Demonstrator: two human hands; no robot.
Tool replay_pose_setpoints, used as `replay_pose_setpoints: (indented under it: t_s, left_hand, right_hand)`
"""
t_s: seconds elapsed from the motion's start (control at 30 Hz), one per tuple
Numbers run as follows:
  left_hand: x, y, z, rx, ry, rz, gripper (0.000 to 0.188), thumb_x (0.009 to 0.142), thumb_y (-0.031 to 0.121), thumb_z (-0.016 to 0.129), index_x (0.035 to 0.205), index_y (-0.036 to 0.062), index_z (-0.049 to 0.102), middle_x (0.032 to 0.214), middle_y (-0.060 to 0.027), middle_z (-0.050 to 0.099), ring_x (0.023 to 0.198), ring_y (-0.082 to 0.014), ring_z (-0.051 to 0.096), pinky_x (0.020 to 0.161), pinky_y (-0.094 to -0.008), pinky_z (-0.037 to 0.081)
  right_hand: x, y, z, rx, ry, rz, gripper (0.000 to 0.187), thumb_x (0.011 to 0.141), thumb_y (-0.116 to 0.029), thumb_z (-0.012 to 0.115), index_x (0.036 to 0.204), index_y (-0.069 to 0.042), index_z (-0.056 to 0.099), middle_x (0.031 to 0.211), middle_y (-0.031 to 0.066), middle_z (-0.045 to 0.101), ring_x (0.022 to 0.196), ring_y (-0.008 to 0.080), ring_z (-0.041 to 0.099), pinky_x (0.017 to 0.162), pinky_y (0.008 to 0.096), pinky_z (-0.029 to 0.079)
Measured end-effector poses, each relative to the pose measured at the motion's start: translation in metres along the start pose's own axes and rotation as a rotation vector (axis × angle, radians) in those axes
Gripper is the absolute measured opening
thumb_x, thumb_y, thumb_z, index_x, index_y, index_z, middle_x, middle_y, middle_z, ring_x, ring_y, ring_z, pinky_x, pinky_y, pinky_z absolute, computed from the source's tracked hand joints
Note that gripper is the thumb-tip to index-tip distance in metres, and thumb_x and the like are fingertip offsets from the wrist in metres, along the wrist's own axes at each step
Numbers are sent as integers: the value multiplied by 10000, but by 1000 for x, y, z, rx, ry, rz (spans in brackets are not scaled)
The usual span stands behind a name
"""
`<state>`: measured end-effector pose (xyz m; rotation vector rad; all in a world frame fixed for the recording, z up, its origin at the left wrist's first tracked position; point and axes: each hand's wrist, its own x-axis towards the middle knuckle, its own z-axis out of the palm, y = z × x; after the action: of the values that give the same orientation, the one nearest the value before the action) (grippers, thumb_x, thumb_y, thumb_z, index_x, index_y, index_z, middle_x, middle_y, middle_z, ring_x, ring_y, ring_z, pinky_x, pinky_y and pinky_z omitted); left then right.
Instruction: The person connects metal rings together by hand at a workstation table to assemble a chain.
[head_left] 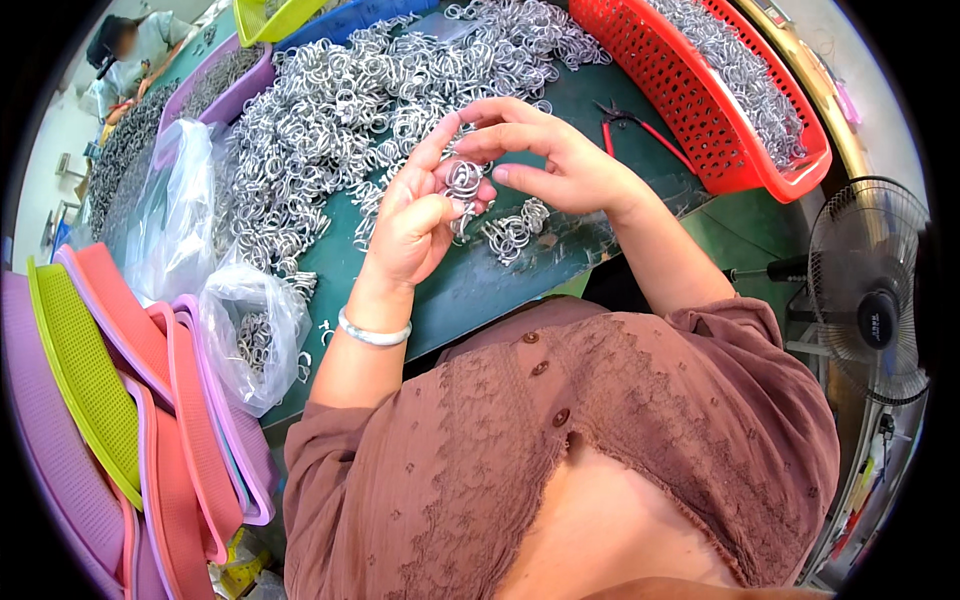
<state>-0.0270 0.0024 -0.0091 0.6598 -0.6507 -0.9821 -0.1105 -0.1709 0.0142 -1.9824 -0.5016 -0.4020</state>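
My left hand [405,228], with a pale bangle at its wrist, is closed around a few silvery metal rings [464,180], its thumb pressing against them. From the right, my right hand [575,165] arches over them with fingers and thumb apart. Its fingertips come close to the left fingers; whether they touch the rings I cannot tell. Just below the hands, a small cluster of loose rings [512,232] lies on the green tabletop [465,290]. Beyond them spreads a large heap of similar rings [335,110].
Red-handled pliers [650,135] lie beside a red basket [690,100] full of metal pieces. At left are a clear plastic bag [255,340] holding rings and stacked coloured baskets [90,380]. A fan [868,290] stands at right; another person [145,50] is far left.
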Motion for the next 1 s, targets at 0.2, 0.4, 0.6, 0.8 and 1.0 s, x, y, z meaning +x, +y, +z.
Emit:
replay_pose_setpoints:
  t_s: [0.2,0.4,0.6,0.8,1.0]
  left_hand:
    - [-1,2,7,50,59,-31,754,626,-17,442,1345,6,215,1015,-153,530,841,-207,564,740,-292,475]
    - [1,-1,5,-53,35,-53,750,631,-13,441,1343,-4,206,1014,-162,529,848,-220,571,745,-297,484]
    - [2,-2,1,-79,1,-62,723,636,-6,441,1329,-13,236,1022,-165,529,852,-231,573,762,-306,484]
    - [2,-1,6,-55,73,-94,584,697,-23,444,1269,-23,327,1058,-162,525,866,-234,579,749,-311,489]
    - [2,-3,1,99,170,-169,278,811,40,481,1083,-17,494,972,-116,579,849,-191,587,713,-282,490]
  right_hand:
    - [3,1,6,-200,102,-1,225,714,41,581,918,-40,632,1116,124,504,911,197,561,763,296,463]
    - [3,5,12,-328,207,-104,156,680,-44,645,831,-84,639,1001,83,560,899,246,530,776,334,424]
    - [4,9,11,-413,199,-220,114,688,-25,619,793,-70,611,998,74,562,869,249,525,775,343,411]
    - [4,5,11,-468,222,-233,95,700,-34,615,789,-64,603,984,74,564,842,250,526,738,338,420]
    - [4,4,7,-529,285,-249,99,693,-41,627,787,-64,605,937,66,577,802,247,534,709,325,434]
